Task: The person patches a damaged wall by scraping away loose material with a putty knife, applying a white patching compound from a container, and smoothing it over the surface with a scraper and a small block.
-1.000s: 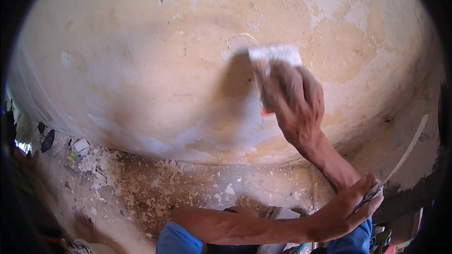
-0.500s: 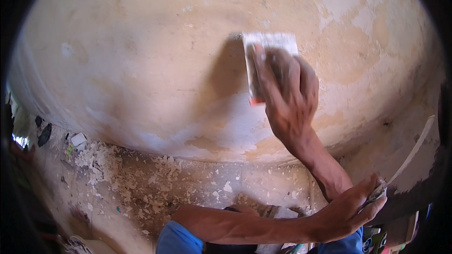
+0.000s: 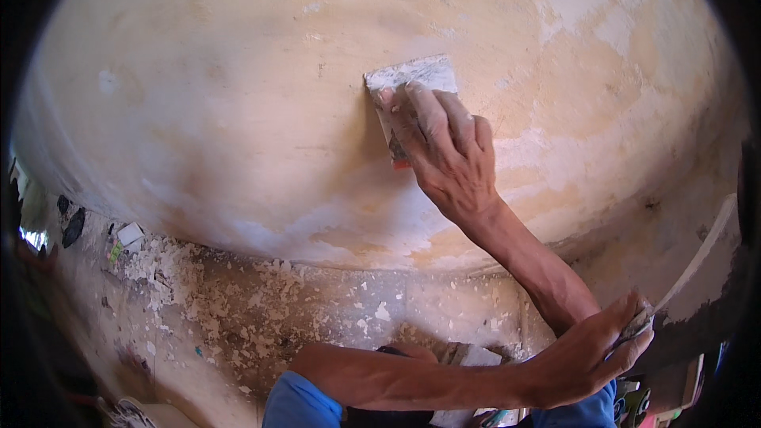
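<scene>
My right hand (image 3: 456, 162) presses a flat putty knife (image 3: 424, 73) against the pale, patchy wall (image 3: 238, 111). Its wide blade is smeared with white putty, and a bit of red shows at the lower end. My thumb and fingers lie over the blade, themselves dusted white. Lower right, my left hand (image 3: 583, 364) crosses in front of my right forearm, closed on a putty-smeared tool (image 3: 634, 328). A thin pale strip (image 3: 697, 257) runs up and right from it; whether it belongs to that tool I cannot tell. Fingers hide most of the grip.
Loose paint flakes (image 3: 190, 285) litter the floor below the wall. A small white box (image 3: 130, 234) and dark scraps (image 3: 73, 227) lie at the left. Near my blue-clothed knees is a pale block (image 3: 476, 357). Several mixed objects (image 3: 634, 404) sit at the lower right.
My right hand has shifted left along the wall with the putty knife, and the blade has tilted. My left hand stays almost in place, still closed on its tool.
</scene>
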Demonstrator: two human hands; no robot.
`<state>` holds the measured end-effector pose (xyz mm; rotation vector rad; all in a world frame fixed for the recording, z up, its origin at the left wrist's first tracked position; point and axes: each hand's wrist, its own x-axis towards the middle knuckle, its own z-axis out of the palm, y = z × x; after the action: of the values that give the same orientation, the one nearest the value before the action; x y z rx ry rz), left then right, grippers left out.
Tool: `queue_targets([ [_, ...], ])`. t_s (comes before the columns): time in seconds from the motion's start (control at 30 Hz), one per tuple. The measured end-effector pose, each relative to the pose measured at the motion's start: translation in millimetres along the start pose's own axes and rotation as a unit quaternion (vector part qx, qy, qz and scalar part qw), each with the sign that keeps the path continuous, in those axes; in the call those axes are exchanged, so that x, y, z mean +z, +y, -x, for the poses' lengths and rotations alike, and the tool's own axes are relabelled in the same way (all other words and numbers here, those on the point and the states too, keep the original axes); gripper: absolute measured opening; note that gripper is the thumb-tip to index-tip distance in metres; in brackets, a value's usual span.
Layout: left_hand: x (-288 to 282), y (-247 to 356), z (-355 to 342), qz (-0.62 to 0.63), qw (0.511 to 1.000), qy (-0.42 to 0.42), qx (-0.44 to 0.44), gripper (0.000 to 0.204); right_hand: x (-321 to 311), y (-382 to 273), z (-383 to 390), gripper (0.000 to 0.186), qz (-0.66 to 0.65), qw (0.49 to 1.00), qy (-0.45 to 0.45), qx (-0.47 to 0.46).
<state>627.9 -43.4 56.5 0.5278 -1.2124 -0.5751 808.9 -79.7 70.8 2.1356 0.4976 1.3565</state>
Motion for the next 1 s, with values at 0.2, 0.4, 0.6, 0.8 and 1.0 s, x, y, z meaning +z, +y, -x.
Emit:
queue_targets([
  [0.2,-14.6,12.1,1.0,0.001,0.999,0.01,-0.052,0.032,-7.1,-15.5,57.4,0.061,-0.084,0.991,-0.106,0.008],
  [0.4,-2.8,-0.2,2.0,-0.01,0.999,0.035,0.025,0.032,1.3,6.6,-4.1,0.055,-0.024,0.99,0.068,0.125],
  [0.6,-23.3,46.5,5.1,0.012,0.998,0.02,0.05,0.031,6.3,-55.4,16.2,0.047,-0.097,0.992,-0.072,0.045],
  [0.8,-3.3,24.3,-0.7,0.002,1.0,0.008,0.005,0.03,-21.2,0.7,31.3,0.054,0.006,0.999,-0.013,0.041],
  [1.0,-13.3,6.8,3.5,-0.023,0.999,0.037,0.006,0.03,7.2,28.0,-17.7,0.064,-0.022,0.995,0.004,0.094],
])
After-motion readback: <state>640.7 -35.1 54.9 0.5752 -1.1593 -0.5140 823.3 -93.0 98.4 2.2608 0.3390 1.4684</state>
